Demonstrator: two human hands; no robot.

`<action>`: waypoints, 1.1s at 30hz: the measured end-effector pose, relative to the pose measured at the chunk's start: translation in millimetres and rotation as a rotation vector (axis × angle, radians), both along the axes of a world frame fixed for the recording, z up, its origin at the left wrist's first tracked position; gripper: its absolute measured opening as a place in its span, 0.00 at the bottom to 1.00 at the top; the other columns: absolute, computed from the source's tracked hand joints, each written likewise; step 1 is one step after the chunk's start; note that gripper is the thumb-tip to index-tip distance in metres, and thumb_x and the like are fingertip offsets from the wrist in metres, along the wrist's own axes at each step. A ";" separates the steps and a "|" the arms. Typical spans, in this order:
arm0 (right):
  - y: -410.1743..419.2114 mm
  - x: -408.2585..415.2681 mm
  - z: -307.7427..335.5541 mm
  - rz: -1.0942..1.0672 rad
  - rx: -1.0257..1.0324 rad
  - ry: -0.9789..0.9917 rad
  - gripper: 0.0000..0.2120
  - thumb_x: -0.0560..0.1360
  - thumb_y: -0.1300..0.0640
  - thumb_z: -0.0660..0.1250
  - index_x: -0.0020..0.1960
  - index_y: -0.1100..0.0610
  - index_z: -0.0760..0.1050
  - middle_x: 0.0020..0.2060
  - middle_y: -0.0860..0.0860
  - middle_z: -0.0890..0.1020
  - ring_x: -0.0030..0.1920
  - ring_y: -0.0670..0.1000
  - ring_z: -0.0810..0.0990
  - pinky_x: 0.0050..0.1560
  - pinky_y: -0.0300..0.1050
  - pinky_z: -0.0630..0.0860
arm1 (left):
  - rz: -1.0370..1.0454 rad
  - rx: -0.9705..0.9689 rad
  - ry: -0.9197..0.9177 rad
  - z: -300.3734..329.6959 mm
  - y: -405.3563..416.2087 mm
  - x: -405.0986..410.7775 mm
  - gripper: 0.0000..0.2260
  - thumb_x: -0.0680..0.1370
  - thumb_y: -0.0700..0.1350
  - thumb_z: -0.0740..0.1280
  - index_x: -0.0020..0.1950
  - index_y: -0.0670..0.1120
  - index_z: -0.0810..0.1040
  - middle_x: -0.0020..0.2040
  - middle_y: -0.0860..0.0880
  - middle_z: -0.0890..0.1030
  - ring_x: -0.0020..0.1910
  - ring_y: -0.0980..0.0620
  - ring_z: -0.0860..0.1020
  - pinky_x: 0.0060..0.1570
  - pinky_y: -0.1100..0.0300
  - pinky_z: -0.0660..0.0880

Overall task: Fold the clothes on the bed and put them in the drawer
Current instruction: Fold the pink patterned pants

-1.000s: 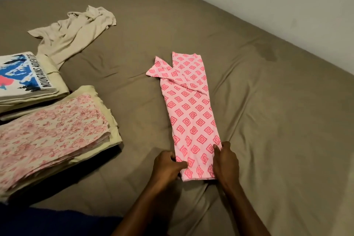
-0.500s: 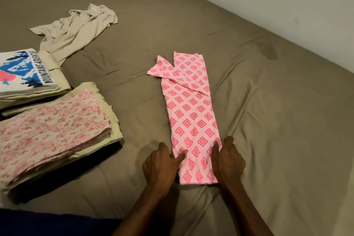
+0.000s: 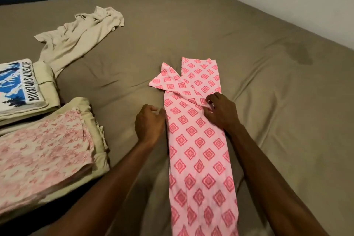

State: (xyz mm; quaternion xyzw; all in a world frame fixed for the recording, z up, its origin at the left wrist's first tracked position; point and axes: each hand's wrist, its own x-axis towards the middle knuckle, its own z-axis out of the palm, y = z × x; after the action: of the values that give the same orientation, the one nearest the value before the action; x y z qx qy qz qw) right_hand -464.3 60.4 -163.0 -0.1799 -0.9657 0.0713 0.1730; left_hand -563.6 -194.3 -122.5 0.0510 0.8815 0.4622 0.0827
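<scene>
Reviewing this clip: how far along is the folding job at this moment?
Done: two folded stacks at the left, one topped by a white printed T-shirt, one by a pink floral cloth. In hand: the pink diamond-patterned garment lies as a long strip; the left hand pinches its left edge, the right hand rests on it. Left: the crumpled beige garment is unfolded. No drawer is in view.
</scene>
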 end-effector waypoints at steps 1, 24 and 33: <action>10.3 -11.9 -3.6 0.024 0.000 0.017 0.20 0.75 0.42 0.63 0.59 0.55 0.78 0.50 0.52 0.82 0.46 0.56 0.82 0.38 0.49 0.78 | 0.018 0.022 -0.033 -3.6 14.8 -22.1 0.13 0.74 0.57 0.70 0.49 0.48 0.80 0.46 0.48 0.85 0.44 0.45 0.84 0.50 0.50 0.81; 43.6 -19.2 -38.6 -0.089 -0.617 0.405 0.12 0.75 0.48 0.71 0.58 0.48 0.82 0.37 0.43 0.84 0.33 0.47 0.80 0.36 0.47 0.81 | -0.018 0.359 0.012 42.2 265.3 -158.1 0.05 0.71 0.33 0.72 0.45 0.40 0.82 0.36 0.38 0.84 0.30 0.41 0.84 0.33 0.45 0.84; 47.3 -18.7 -42.5 -0.361 -0.608 0.480 0.09 0.75 0.48 0.71 0.41 0.51 0.77 0.30 0.43 0.79 0.28 0.43 0.74 0.32 0.37 0.67 | -0.210 0.006 0.199 6.3 355.7 -153.6 0.06 0.66 0.37 0.71 0.41 0.43 0.82 0.36 0.46 0.85 0.36 0.46 0.85 0.41 0.52 0.84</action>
State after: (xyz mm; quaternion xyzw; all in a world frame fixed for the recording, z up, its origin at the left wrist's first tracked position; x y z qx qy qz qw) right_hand -482.9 107.6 -205.5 -0.3669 -0.7862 0.3611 0.3419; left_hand -717.1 161.4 -116.2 0.1887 0.8738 0.4462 0.0429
